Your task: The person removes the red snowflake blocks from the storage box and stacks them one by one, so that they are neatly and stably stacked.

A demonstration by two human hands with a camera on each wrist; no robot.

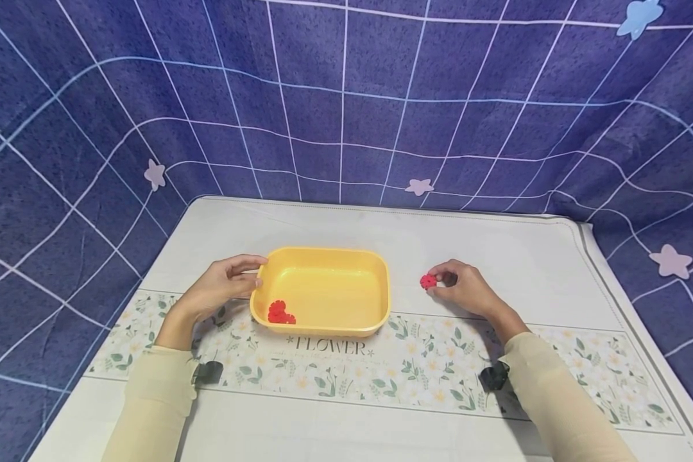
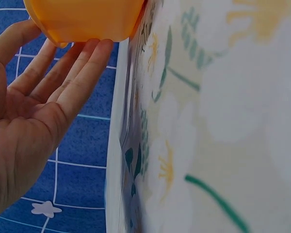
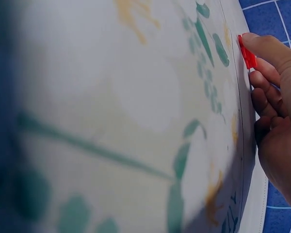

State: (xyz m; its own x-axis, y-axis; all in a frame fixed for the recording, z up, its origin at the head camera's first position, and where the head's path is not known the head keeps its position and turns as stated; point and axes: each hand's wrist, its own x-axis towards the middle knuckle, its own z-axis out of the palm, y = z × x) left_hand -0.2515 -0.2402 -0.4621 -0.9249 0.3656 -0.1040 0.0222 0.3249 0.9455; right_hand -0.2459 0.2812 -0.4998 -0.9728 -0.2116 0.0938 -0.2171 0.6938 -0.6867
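My left hand (image 1: 222,289) is at the left end of a shallow yellow tray (image 1: 329,332). Its thumb lies at the rim and the other fingertips (image 2: 104,44) touch the outer wall. Several red notched plastic discs (image 1: 277,312), like snowflake building discs, lie together in the tray's near left corner. To the right of the tray, my right hand (image 1: 464,289) pinches one more red snowflake disc (image 1: 428,282) between thumb and fingers, low over the white table. Seen from the right wrist, that disc (image 3: 247,52) stands edge-on under the thumb.
A white cloth with a flowered band (image 1: 433,366) lettered FLOWER covers the table (image 1: 496,237). Behind and beside it hangs a dark blue curtain (image 1: 346,115) with a pale grid and stars. Each wrist wears a small black camera (image 1: 493,376).
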